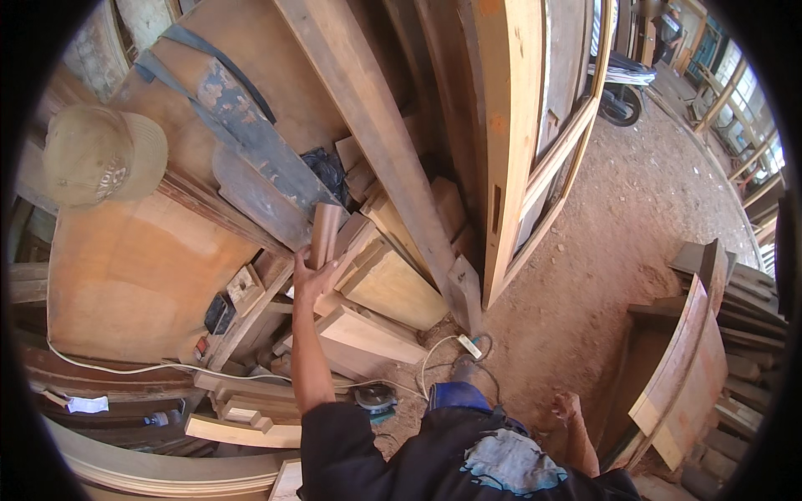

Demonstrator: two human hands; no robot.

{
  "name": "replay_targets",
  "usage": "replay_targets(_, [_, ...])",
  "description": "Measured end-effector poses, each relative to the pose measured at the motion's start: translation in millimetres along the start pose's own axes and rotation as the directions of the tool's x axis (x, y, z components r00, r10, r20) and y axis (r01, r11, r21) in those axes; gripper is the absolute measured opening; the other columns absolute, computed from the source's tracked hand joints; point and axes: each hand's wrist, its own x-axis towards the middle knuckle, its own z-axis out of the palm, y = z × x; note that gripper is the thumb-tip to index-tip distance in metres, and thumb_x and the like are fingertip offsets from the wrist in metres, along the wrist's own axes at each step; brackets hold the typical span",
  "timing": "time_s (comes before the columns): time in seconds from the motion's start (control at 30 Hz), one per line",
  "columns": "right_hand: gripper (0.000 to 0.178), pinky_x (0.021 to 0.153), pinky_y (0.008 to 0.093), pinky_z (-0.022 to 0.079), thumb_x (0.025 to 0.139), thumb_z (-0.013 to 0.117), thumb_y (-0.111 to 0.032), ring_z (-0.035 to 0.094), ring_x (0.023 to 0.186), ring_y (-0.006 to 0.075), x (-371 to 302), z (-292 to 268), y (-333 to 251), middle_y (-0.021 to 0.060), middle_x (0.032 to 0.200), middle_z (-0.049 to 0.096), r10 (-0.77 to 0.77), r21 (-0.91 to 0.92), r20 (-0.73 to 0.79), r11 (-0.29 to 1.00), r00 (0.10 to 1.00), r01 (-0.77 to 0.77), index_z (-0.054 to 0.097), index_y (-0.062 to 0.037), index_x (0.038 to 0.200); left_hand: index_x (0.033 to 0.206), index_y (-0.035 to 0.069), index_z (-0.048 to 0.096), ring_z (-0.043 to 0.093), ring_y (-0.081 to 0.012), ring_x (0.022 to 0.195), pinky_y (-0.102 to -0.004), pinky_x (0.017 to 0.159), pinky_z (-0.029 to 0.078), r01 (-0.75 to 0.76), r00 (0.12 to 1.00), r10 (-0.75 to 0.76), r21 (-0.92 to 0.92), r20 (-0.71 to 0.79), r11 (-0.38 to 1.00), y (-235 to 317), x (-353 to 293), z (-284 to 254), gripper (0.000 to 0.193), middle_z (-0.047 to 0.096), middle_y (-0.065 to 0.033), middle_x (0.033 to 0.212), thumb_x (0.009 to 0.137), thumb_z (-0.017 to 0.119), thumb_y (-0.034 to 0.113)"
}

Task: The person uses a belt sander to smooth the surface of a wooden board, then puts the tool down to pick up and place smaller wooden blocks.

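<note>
My left arm reaches forward over a pile of timber. My left hand (pixel 312 274) is closed around the lower end of a short brown wood block (pixel 325 234), its thumb on the right side. Behind the block lies a worn grey-blue board (pixel 259 138), and pale planks (pixel 368 330) are stacked just right of my wrist. My right hand (pixel 567 407) hangs low at my right side, fingers loosely curled and a little apart, with nothing visible in it. It is nearest to a curved wooden panel (pixel 681 376).
A long beam (pixel 368 125) and a wooden frame (pixel 508 125) lean ahead. A white cable (pixel 251 373) runs to a socket block (pixel 469 346) by my feet. A power tool (pixel 375 399) sits among the wood. A cap (pixel 100 154) is at far left; a motorcycle wheel (pixel 620 104) stands beyond.
</note>
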Motion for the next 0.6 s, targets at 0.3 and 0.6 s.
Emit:
replay_targets(0.3, [0.031, 0.06, 0.035, 0.053, 0.088, 0.06, -0.02, 0.067, 0.067, 0.0214, 17.7, 23.2, 9.8, 0.014, 0.081, 0.072, -0.188, -0.15, 0.131, 0.967, 0.973, 0.207, 0.07, 0.0062, 0.102, 0.146, -0.002, 0.042, 0.069, -0.0368, 0.104, -0.0518, 0.09, 0.058, 0.303, 0.945, 0.204, -0.915, 0.254, -0.265, 100.7, -162.7, 51.1, 0.073, 0.068, -0.0183, 0.117, 0.081, 0.06, 0.027])
replay_targets(0.6, [0.019, 0.046, 0.0302, 0.044, 0.092, 0.059, -0.016, 0.058, 0.055, 0.0161, -10.7, -23.9, 47.0, 0.0081, 0.075, 0.065, -0.315, 0.119, 0.008, 0.943, 0.949, 0.312, 0.066, 0.0011, 0.088, 0.133, 0.001, 0.047, 0.069, -0.0245, 0.069, -0.0369, 0.058, 0.059, 0.615, 0.654, 0.632, -0.779, 0.416, -0.123, 231.1, -247.4, 88.6, 0.068, 0.068, -0.0121, 0.085, 0.091, 0.068, 0.051])
